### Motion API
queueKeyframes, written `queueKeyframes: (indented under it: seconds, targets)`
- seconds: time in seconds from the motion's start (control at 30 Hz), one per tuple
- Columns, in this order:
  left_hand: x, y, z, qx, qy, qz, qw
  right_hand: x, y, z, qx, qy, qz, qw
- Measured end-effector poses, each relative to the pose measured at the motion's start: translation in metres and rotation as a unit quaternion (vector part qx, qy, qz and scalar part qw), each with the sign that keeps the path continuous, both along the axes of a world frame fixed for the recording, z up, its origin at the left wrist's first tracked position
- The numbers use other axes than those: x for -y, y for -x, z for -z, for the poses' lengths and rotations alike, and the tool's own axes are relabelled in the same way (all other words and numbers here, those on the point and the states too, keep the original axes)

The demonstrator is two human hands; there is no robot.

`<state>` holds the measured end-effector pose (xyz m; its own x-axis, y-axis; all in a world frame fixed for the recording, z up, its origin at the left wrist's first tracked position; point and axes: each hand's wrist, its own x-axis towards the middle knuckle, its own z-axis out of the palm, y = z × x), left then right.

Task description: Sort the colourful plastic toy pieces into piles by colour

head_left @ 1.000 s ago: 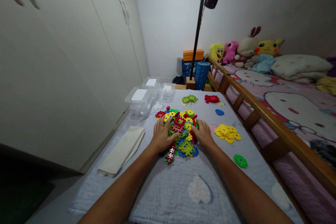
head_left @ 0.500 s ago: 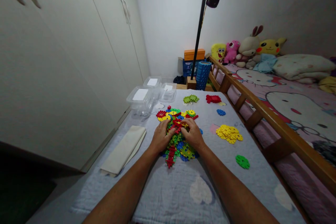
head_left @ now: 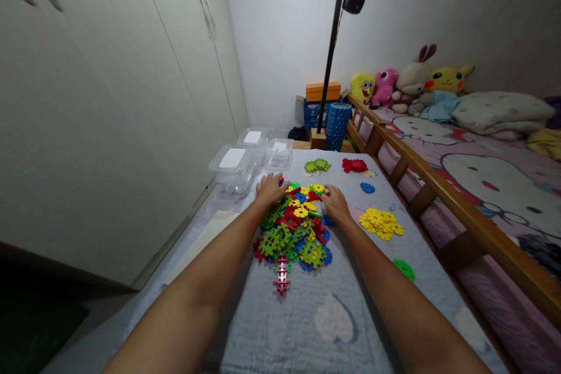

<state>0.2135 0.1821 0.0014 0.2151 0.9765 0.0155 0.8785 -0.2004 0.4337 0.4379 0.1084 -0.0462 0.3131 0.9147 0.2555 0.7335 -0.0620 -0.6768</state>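
A mixed pile of plastic building pieces [head_left: 291, 222] in red, yellow, green and blue lies on the cloth-covered table, between my hands. My left hand [head_left: 270, 190] rests at the pile's far left edge, its fingers stretched forward and apart. On the far right edge is my right hand [head_left: 335, 201], fingers partly spread beside the pieces; I see nothing held in it. A red ladder-shaped piece [head_left: 281, 274] sticks out at the near end. Sorted groups lie to the right: yellow discs [head_left: 381, 223], red pieces [head_left: 354, 165], light green pieces [head_left: 317, 165], a blue piece [head_left: 367, 187] and green discs [head_left: 404, 269].
Clear plastic containers [head_left: 234, 166] with white labels stand at the table's far left. A folded cream cloth [head_left: 205, 239] lies partly under my left arm. A wooden bed rail [head_left: 421, 187] runs along the right, and a white wardrobe [head_left: 175, 99] along the left.
My hands have moved apart and away from me, from the middle of the pile to its far sides. The pile looks more spread, and the red ladder-shaped piece lies slightly nearer.
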Motion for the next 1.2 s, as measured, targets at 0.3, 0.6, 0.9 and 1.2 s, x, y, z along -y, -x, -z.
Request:
queueKeyframes:
  seconds: [0.3, 0.6, 0.9, 1.2]
  targets:
    - [0.001, -0.011, 0.0, 0.018, 0.034, 0.167, 0.985, -0.027, 0.006, 0.005, 0.061, 0.04, -0.006, 0.997]
    - [0.072, 0.025, -0.007, 0.063, -0.023, 0.214, 0.974, 0.013, -0.003, -0.003, -0.044, -0.033, -0.095, 0.994]
    - [0.166, 0.087, 0.012, 0.009, 0.006, 0.234, 0.972, 0.034, -0.013, -0.012, -0.204, -0.06, -0.033, 0.977]
    - [0.147, 0.053, 0.034, 0.032, -0.019, 0.182, 0.983, 0.047, 0.008, -0.026, -0.329, -0.032, -0.1, 0.938]
